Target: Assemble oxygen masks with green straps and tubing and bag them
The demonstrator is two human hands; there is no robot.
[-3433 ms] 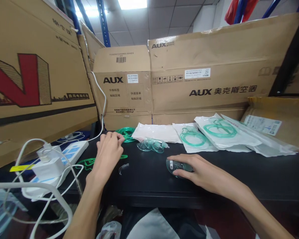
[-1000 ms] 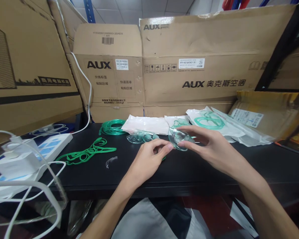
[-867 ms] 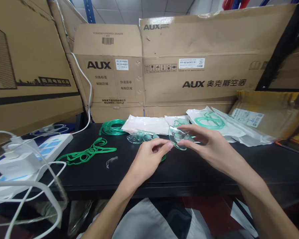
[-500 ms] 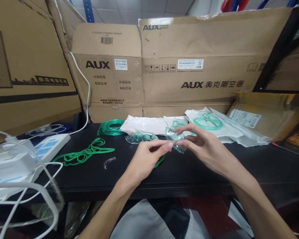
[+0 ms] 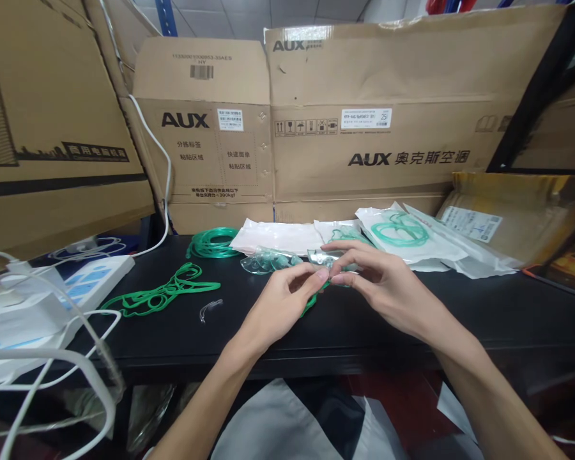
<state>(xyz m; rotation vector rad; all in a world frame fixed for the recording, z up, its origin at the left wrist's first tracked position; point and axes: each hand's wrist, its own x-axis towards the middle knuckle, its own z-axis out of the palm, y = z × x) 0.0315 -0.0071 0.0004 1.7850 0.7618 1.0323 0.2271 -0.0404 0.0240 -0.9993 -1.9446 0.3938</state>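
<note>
A clear, green-tinted oxygen mask [image 5: 319, 257] is held just above the black table, mostly hidden by my fingers. My left hand [image 5: 280, 300] pinches its near edge between thumb and forefinger. Close beside those fingertips, my right hand [image 5: 388, 281] has thumb and fingers closed at the mask's side. A green elastic strap [image 5: 308, 307] hangs below the fingertips; how it joins the mask is hidden. Behind my left hand lies another clear mask [image 5: 261, 260]. A bunch of green elastic straps [image 5: 167, 291] and some thin, shiny strips [image 5: 209, 310] lie to the left.
Coiled green tubing [image 5: 213, 243] and white packets [image 5: 278, 237] lie along the back. A packet with green tubing [image 5: 402, 231] is at right, near a wrapped parcel [image 5: 489, 217]. A power strip [image 5: 93, 281] with cables occupies the left. Cardboard boxes [image 5: 326, 150] stand behind.
The mask has turned and shifted slightly left within my hands. My right fingers have moved left and down, close to my left thumb. More green strap shows beneath them.
</note>
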